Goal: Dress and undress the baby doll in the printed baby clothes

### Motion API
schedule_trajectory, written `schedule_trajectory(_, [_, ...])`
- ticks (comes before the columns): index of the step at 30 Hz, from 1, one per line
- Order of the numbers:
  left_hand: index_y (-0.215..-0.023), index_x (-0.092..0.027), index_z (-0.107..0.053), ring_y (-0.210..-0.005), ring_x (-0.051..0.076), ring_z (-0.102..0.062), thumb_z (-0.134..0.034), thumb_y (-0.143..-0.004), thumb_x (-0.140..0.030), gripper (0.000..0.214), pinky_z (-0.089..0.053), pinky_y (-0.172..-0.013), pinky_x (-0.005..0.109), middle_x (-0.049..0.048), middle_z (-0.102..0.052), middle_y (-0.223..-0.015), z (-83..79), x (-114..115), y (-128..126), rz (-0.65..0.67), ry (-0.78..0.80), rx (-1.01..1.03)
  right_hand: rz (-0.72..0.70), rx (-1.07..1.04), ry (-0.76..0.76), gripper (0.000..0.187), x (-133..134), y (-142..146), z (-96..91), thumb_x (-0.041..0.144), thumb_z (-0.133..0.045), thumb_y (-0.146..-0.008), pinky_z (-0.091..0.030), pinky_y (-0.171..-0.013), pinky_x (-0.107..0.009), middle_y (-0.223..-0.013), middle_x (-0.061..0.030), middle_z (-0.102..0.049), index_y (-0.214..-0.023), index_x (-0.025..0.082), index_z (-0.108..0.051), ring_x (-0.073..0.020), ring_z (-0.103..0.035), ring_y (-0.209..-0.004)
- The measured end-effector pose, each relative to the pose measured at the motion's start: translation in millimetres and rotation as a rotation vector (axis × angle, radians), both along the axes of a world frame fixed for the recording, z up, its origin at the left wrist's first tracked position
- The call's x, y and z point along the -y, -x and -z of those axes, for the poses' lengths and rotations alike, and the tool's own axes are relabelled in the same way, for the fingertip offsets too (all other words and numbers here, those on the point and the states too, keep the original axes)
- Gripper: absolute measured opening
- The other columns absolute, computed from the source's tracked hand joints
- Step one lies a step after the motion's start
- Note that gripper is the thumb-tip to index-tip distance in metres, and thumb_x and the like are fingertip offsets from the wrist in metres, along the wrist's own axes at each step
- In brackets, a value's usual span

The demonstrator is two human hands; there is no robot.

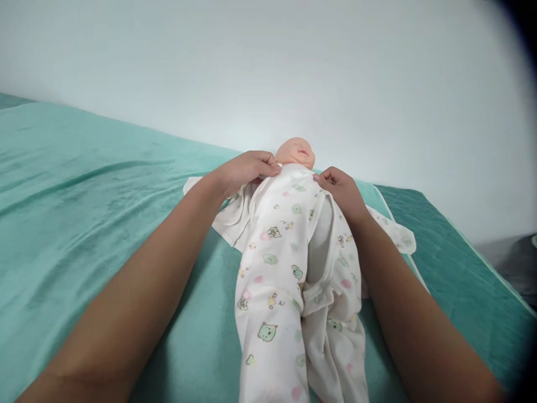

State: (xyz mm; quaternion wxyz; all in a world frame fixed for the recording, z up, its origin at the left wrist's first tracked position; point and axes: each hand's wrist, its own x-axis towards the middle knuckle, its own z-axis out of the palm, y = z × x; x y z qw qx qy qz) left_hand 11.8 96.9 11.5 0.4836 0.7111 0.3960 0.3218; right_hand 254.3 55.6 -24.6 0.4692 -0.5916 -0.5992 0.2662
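Note:
A baby doll (pixel 296 151) lies on its back, head toward the wall, its body covered by a white romper (pixel 277 257) printed with bears and pink and green spots. At the doll's left-side shoulder in view, my left hand (pixel 251 167) pinches the romper's upper edge between thumb and fingers. My right hand (pixel 335 187) is closed on the romper's edge by the other shoulder. One front edge of the garment gapes on the right, showing its plain white inside. The sleeves spread out to both sides. The doll's arms and legs are hidden under the cloth.
A light green sheet (pixel 84 224) with wrinkles covers the bed beneath the doll. To the right, a darker green quilted mattress (pixel 453 268) shows. A pale wall (pixel 210 67) rises right behind the bed. Something dark sits at the far right edge.

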Motion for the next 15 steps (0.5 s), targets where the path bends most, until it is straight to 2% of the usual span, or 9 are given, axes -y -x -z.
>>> schedule_trajectory(4, [-0.076,-0.021,-0.059,-0.088,0.025,-0.058,-0.067,-0.079,-0.040,0.020,-0.044,-0.078,0.038,0.0067,-0.064,-0.086,1.3,9,-5,-0.100,-0.093,-0.089,-0.011,-0.032,-0.010,0.039,5,2,-1.3,0.055,-0.070,-0.078,-0.024,-0.052,-0.027,-0.056,0.0045,-0.037,-0.064,0.022,-0.053,-0.0109,-0.030,-0.054])
schedule_trajectory(8, [-0.083,-0.022,-0.059,-0.097,0.025,-0.057,-0.063,-0.081,-0.048,0.026,-0.044,-0.083,0.037,0.0058,-0.063,-0.105,-1.6,19,-10,-0.031,-0.249,-0.186,-0.085,-0.087,0.007,0.039,11,1,-0.8,0.056,-0.068,-0.079,-0.029,-0.054,-0.028,-0.060,0.0035,-0.042,-0.066,0.022,-0.054,-0.0123,-0.035,-0.058])
schedule_trajectory(10, [-0.081,-0.022,-0.058,-0.097,0.024,-0.056,-0.065,-0.079,-0.049,0.028,-0.043,-0.083,0.036,0.0049,-0.062,-0.108,-3.8,21,-11,0.000,-0.267,-0.206,-0.101,-0.091,-0.008,0.036,13,2,-0.1,0.055,-0.066,-0.081,-0.035,-0.058,-0.029,-0.064,0.0022,-0.047,-0.068,0.023,-0.056,-0.0144,-0.043,-0.063])
schedule_trajectory(13, [-0.075,-0.021,-0.056,-0.090,0.022,-0.056,-0.062,-0.081,-0.043,0.025,-0.043,-0.079,0.034,0.0040,-0.063,-0.096,-4.1,20,-11,-0.006,-0.215,-0.126,-0.090,-0.035,-0.174,0.030,15,4,0.4,0.050,-0.067,-0.081,-0.046,-0.078,-0.034,-0.097,-0.0042,-0.060,-0.072,0.023,-0.060,-0.0208,-0.057,-0.094])
schedule_trajectory(15, [-0.073,-0.021,-0.053,-0.083,0.020,-0.055,-0.061,-0.082,-0.039,0.022,-0.043,-0.075,0.034,0.0026,-0.060,-0.083,-0.5,16,-11,-0.063,-0.184,-0.054,-0.107,-0.012,-0.248,0.027,15,8,-0.2,0.047,-0.068,-0.082,-0.043,-0.096,-0.038,-0.121,-0.0060,-0.058,-0.071,0.023,-0.061,-0.0241,-0.054,-0.116])
